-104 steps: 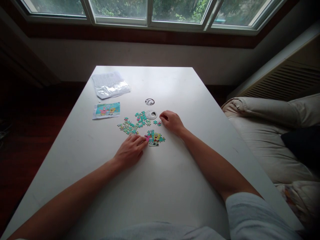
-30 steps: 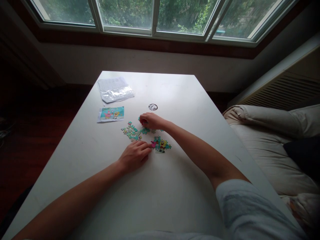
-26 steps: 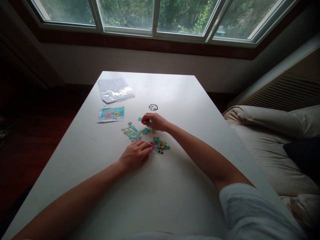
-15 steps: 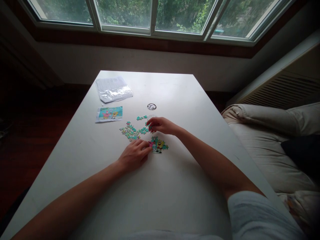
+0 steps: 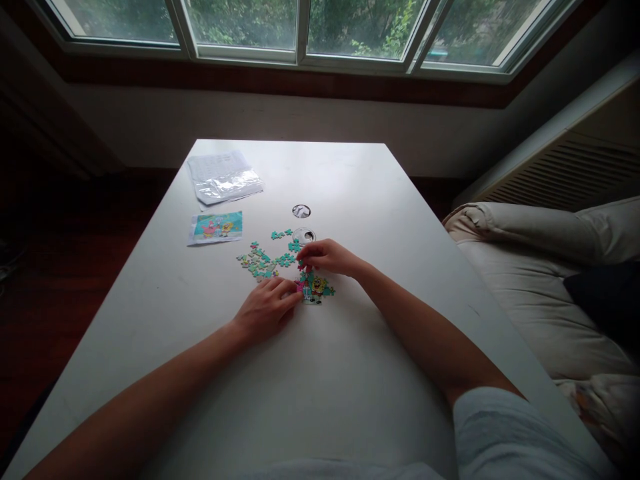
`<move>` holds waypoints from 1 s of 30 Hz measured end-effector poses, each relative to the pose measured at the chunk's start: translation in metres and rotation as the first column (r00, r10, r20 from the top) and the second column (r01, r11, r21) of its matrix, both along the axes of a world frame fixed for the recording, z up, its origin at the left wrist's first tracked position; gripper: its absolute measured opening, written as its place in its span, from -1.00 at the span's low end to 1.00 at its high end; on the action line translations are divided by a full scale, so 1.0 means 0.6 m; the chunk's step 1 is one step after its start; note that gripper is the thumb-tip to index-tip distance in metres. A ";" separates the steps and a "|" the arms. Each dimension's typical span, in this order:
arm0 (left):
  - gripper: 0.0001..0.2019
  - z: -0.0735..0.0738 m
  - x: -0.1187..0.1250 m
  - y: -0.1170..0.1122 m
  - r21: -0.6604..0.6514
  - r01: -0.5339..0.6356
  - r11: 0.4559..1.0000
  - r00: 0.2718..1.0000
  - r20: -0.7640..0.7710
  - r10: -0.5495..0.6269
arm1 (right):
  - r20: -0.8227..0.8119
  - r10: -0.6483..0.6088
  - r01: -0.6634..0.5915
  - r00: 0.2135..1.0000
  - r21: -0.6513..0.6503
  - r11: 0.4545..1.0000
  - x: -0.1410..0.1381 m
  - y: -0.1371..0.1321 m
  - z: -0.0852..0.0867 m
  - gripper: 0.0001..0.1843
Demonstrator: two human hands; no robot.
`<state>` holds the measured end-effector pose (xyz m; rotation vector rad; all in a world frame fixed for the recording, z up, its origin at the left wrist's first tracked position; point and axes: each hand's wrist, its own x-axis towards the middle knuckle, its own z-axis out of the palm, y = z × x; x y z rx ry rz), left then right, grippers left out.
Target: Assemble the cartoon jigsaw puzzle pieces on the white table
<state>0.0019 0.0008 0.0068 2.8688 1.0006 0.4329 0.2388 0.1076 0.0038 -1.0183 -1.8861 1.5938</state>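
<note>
The right hand (image 5: 302,259) pinches a puzzle piece (image 5: 301,265) at the joined section's (image 5: 317,289) eleven o'clock; the left hand (image 5: 267,308), grip unclear, touches its nine-o'clock edge.

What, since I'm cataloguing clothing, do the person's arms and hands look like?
The left hand and right hand are bare, no gloves or watches visible. The right sleeve is short and light grey; any left sleeve is out of view.
</note>
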 end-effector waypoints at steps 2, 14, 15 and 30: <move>-0.71 0.001 0.000 -0.001 -0.002 0.002 1.000 1.000 0.003 -0.002 | -0.007 -0.006 0.006 1.000 -0.004 1.000 0.000 -0.002 0.001 -0.74; -0.71 0.004 0.005 -0.014 0.003 0.009 1.000 0.999 0.049 -0.009 | 0.133 -0.038 -0.004 0.990 0.304 0.953 -0.010 -0.025 0.001 -0.79; -0.71 0.004 0.005 -0.015 0.001 0.009 1.000 0.999 0.048 -0.009 | 0.143 -0.035 -0.013 0.989 0.321 0.947 -0.011 -0.028 0.002 -0.80; -0.74 0.005 0.007 -0.013 -0.012 -0.002 1.000 0.999 0.053 0.003 | 0.236 -0.082 -0.068 0.968 0.566 0.822 -0.034 -0.037 -0.007 -0.84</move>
